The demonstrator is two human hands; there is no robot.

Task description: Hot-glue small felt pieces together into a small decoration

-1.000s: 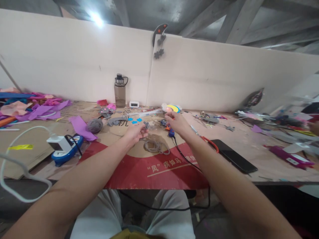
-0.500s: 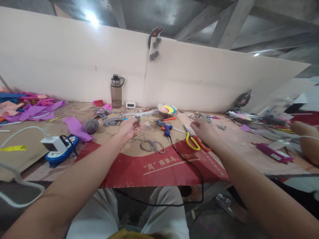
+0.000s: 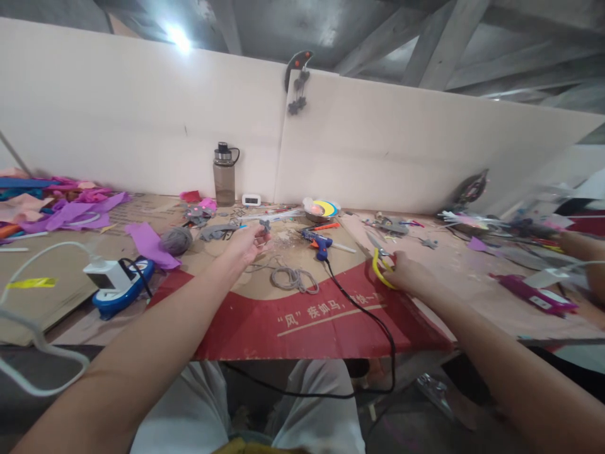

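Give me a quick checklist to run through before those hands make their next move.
1. Small grey star-like piece held in the left hand's fingertips: ok.
2. Right hand at the metal scissors with a yellow handle: ok; firmness of grip: cannot tell.
3. Blue pistol-shaped glue gun apart from both hands: ok.
4. Glue gun cool: cannot tell.
5. Loose loops of grey cord apart from the scissors: ok.
6. Thin black cable clear of the pinkish tabletop's front edge: not ok, it hangs over.

One pair of scissors (image 3: pixel 377 265), one glue gun (image 3: pixel 322 243), one bottle (image 3: pixel 224 181) (and, though blurred, seemingly two power strips (image 3: pixel 116 306)).
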